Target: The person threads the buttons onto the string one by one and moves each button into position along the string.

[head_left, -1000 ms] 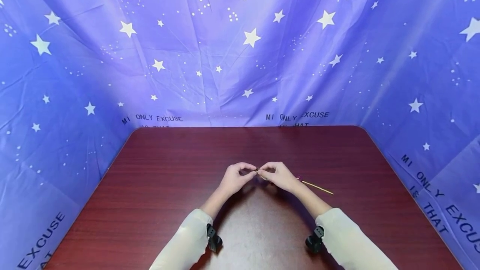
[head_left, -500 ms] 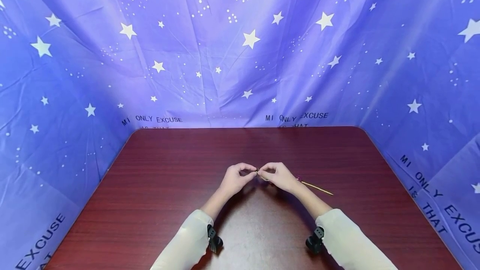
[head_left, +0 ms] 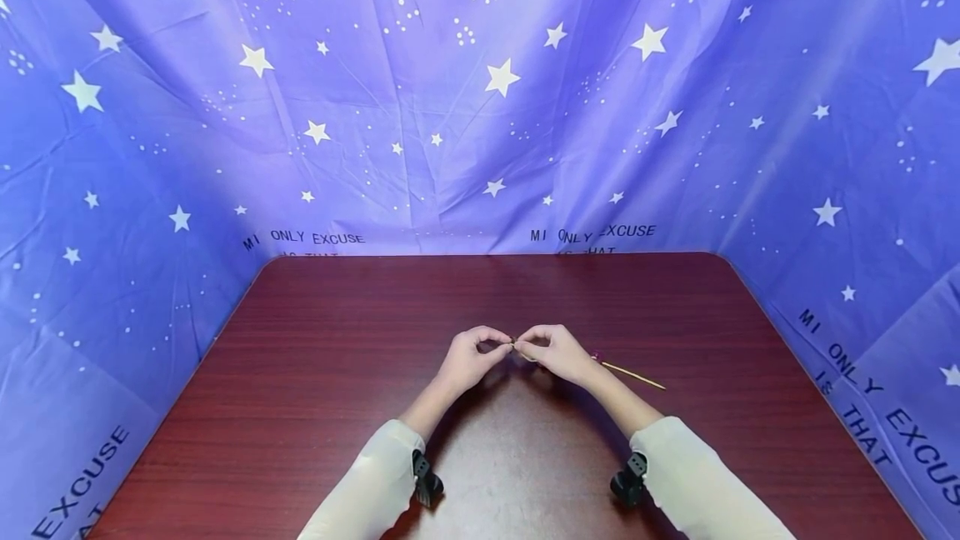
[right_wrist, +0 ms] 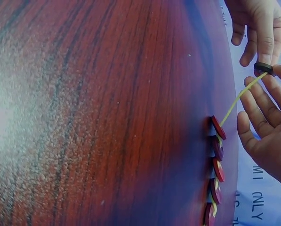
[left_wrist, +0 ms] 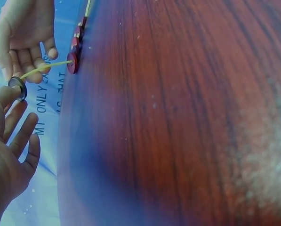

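Both hands meet above the middle of the table in the head view. My left hand (head_left: 468, 359) pinches a dark round button (left_wrist: 18, 88) between thumb and fingers. My right hand (head_left: 557, 352) is right against that button, its thumb and index finger pinching the yellow cord (right_wrist: 232, 107) there; the exact fingertip contact is partly hidden. From the dark button the cord runs down to a row of red and purple buttons (right_wrist: 218, 169) threaded on it. In the head view, most of this string is behind the right hand and forearm.
The dark red wooden table (head_left: 337, 315) spreads around the hands. The cord's yellow tail lies on it to the right of the right wrist. A blue-purple star-printed curtain (head_left: 420, 107) hangs behind the table and along its sides. Black wrist cameras sit at both cuffs.
Both hands stay almost in place, with the dark button between them. The head view shifts very slightly; no other difference shows.
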Demonstrator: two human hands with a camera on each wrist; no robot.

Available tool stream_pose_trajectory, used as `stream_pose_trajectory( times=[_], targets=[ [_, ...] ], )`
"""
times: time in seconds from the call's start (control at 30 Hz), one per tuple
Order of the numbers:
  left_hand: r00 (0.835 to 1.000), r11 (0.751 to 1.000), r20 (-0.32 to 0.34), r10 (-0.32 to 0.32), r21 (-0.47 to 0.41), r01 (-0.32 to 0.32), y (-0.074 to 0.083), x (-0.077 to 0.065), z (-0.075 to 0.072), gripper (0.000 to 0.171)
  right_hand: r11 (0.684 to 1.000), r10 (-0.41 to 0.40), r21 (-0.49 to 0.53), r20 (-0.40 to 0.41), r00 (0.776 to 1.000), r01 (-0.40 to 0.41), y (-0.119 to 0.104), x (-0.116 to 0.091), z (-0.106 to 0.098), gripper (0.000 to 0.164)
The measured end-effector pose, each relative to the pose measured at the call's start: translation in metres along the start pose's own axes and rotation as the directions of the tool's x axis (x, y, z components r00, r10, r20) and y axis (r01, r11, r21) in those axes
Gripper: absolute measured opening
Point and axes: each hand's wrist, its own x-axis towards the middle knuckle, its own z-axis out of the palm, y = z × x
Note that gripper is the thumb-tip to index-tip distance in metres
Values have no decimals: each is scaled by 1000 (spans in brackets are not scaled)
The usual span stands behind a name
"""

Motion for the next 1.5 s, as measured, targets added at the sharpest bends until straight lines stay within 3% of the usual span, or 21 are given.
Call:
stream_pose_trajectory(
  times=[0.47, 0.8, 1.13, 1.5],
  targets=[
    [1000, 1000, -14, 23, 2, -23, 1, -2, 4, 7, 1000, -17, -6, 6, 1000, 17, 3, -1, 0, 20],
    [1000, 1000, -18, 15, 6, -15, 2, -3, 4, 5, 996, -55, -74, -33, 998, 52, 42, 15, 5, 25],
    [999, 999, -24, 34, 11, -34, -2, -2, 4, 5, 980, -160, -125, -10, 987, 157, 39, 16, 5, 33],
    [998, 998, -14, 57, 23, -57, -1, -2, 0, 5, 972, -162, -170, 11, 987, 162, 35, 16, 4, 26]
  ],
)
